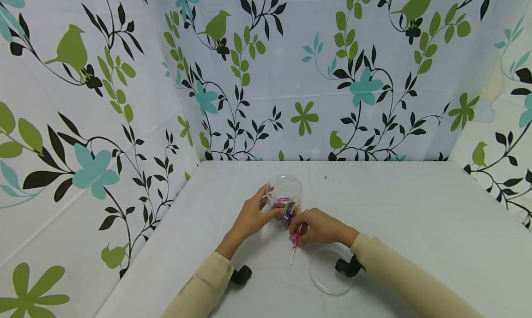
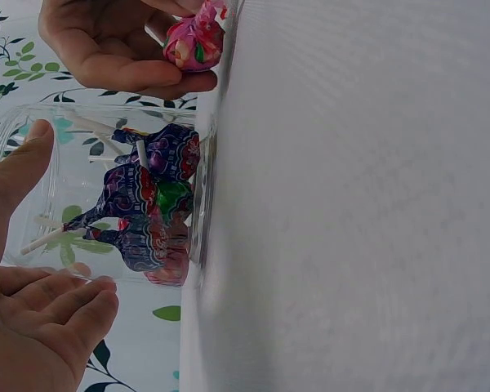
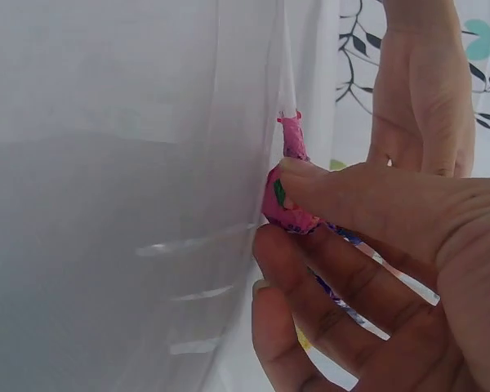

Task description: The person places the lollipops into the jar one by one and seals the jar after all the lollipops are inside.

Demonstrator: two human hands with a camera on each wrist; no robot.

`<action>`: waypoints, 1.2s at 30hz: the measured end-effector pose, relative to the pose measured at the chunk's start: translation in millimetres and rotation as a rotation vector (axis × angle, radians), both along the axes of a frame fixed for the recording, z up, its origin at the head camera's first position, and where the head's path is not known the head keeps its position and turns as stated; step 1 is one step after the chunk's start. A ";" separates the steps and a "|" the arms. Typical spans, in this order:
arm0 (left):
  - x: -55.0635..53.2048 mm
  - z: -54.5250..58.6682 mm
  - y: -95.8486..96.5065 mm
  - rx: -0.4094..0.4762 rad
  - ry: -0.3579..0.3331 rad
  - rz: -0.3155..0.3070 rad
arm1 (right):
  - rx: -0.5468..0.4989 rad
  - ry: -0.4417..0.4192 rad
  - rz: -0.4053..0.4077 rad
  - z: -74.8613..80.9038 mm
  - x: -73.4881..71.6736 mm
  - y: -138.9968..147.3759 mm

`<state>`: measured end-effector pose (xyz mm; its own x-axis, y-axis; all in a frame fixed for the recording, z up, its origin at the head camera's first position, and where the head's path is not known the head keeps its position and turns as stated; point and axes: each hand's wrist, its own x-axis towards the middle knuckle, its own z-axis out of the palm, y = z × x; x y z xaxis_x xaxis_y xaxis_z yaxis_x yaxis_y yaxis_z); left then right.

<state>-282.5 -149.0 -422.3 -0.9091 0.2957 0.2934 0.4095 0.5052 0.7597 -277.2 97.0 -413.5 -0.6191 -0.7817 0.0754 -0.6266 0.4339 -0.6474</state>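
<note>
A clear round jar (image 1: 285,183) stands upright on the table, uncovered, with several wrapped lollipops (image 2: 129,192) inside, mostly purple with some green and pink. My left hand (image 1: 251,216) holds the jar around its side, thumb on the near face and fingers at the far side. Just in front of the jar, my right hand (image 1: 321,227) pinches a pink-wrapped lollipop (image 1: 295,239) by its candy head between thumb and fingers. Its white stick points down toward me in the head view. The right wrist view shows the pink wrapper (image 3: 295,139) close over the table.
A clear round lid (image 1: 328,292) lies flat on the white table (image 1: 395,207), partly under my right wrist. Patterned cloth (image 1: 257,101) with birds and leaves hangs behind and at both sides. Small dark specks (image 1: 326,177) lie near the table's back edge.
</note>
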 end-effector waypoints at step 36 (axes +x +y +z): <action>0.2 0.5 0.6 0.017 -0.022 0.006 | -0.183 0.118 -0.132 76.8 -4.9 20.5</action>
